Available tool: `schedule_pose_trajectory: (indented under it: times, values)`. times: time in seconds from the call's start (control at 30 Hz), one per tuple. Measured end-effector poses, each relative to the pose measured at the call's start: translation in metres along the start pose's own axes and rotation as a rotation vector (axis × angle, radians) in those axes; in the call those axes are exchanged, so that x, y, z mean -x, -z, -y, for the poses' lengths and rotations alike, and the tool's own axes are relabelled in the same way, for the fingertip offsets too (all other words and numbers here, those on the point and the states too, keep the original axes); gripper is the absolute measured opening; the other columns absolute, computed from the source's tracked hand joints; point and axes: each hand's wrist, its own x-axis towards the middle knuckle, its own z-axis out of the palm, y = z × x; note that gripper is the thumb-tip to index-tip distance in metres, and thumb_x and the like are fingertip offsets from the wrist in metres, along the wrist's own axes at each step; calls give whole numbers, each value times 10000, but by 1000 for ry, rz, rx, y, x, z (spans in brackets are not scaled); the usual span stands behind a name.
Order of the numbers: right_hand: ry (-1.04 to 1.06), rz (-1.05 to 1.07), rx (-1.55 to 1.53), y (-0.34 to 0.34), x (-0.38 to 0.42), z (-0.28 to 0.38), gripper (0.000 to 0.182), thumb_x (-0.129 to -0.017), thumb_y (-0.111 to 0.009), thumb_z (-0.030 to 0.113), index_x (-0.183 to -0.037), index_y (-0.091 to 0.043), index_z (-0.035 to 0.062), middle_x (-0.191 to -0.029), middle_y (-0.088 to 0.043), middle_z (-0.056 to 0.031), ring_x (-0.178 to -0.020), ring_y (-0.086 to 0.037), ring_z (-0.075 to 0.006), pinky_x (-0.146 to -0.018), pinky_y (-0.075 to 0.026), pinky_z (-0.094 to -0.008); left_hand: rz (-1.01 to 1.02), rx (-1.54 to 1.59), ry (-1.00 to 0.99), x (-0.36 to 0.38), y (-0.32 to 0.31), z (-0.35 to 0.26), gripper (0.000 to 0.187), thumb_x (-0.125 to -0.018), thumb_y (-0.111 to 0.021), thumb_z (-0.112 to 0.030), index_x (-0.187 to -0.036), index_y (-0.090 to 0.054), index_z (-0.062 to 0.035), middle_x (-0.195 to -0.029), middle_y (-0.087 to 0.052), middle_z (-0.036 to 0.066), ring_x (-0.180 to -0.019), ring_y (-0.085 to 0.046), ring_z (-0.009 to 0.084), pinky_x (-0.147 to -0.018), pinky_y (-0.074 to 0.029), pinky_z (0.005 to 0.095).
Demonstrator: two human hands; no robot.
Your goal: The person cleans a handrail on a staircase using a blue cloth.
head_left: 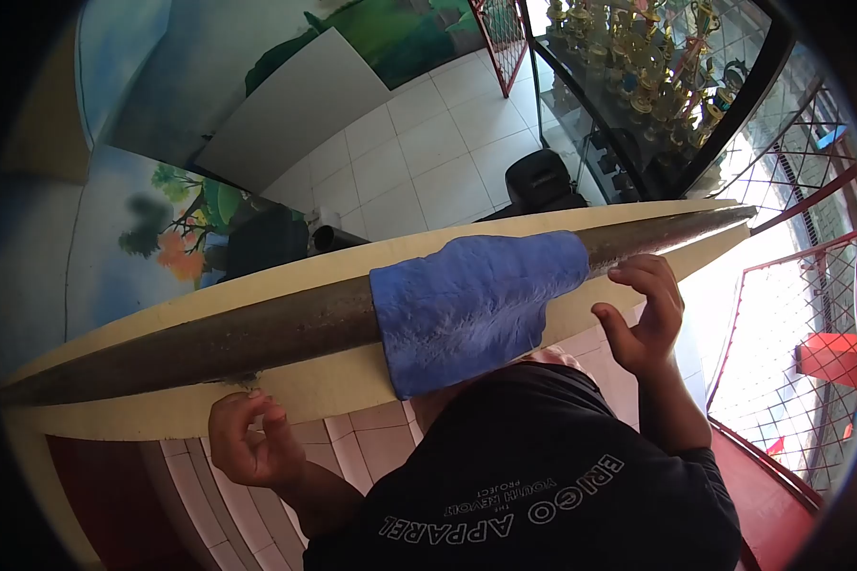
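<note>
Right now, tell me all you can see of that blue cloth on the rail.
The blue cloth is a crumpled, towel-like rag, draped over the dark metal pipe that runs along the cream ledge. It wraps the pipe near its middle, and its lower edge hangs over the ledge's front. Its surface looks wrinkled and matted. The right hand rests just beside its right end, apparently not touching it; the left hand is well apart, at the ledge's lower edge.

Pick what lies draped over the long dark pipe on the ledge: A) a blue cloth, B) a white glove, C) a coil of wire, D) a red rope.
A: a blue cloth hangs over the middle of the pipe, between the left hand and right hand.
</note>
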Motion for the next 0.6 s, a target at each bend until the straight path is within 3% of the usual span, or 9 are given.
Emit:
schedule_pose_trajectory:
  times: [0.03,0.07,0.13,0.23,0.33,0.43,0.5,0.6]
  values:
    - [110,97,13,-4,-18,12,532,-698,-896,287,-1123,-682,47,-1098,-670,-138,-1017,-642,-348,-895,-507,-450,-54,-37,10,0,7,11,525,-837,-774,-531,-1013,-676,-45,-809,-689,74,-741,-660,247,-676,-526,343]
    - [162,183,63,-11,-33,25,677,-679,-906,348,-1248,-651,87,-1208,-654,-126,-1122,-626,-338,-956,-492,-483,-2,-166,-92,-9,15,19,585,-819,-751,-587,-1051,-672,-56,-914,-690,90,-864,-648,276,-759,-520,389]
    - [192,286,163,-36,-56,52,766,-645,-919,376,-1306,-625,120,-1242,-650,-106,-1159,-620,-319,-991,-479,-482,103,-435,-292,-37,33,22,714,-781,-705,-700,-1127,-664,-76,-1125,-691,123,-1108,-623,336,-924,-508,482]
    - [243,388,202,-65,-68,66,860,-602,-928,412,-1355,-595,165,-1255,-653,-75,-1167,-626,-289,-1014,-473,-478,204,-667,-349,-66,38,20,918,-643,-677,-823,-1270,-633,-155,-1398,-576,136,-1367,-454,378,-1107,-347,626]
    - [252,417,226,-81,-64,60,878,-591,-919,442,-1361,-589,178,-1246,-658,-58,-1146,-638,-272,-1012,-472,-471,248,-770,-362,-78,58,53,1032,-554,-796,-739,-1407,-561,-207,-1538,-466,97,-1479,-331,375,-1166,-236,668]
    - [249,416,263,-77,-63,59,868,-586,-907,476,-1337,-600,166,-1225,-667,-59,-1117,-652,-280,-996,-474,-470,286,-885,-290,-92,81,87,1093,-485,-802,-716,-1425,-543,-221,-1541,-468,58,-1488,-323,362,-1176,-216,682]
    - [233,384,249,-79,-63,62,870,-582,-912,484,-1328,-603,159,-1220,-669,-61,-1115,-652,-282,-993,-473,-467,304,-908,-345,-103,100,116,1014,-500,-881,-500,-1408,-549,-194,-1486,-524,28,-1439,-411,322,-1182,-244,648]
    - [219,343,256,-83,-65,74,924,-505,-930,546,-1276,-632,134,-1185,-681,-79,-1091,-664,-299,-982,-476,-469,275,-814,-469,-116,113,148,878,-528,-900,-328,-1334,-593,-164,-1338,-615,35,-1295,-554,297,-1142,-346,598]
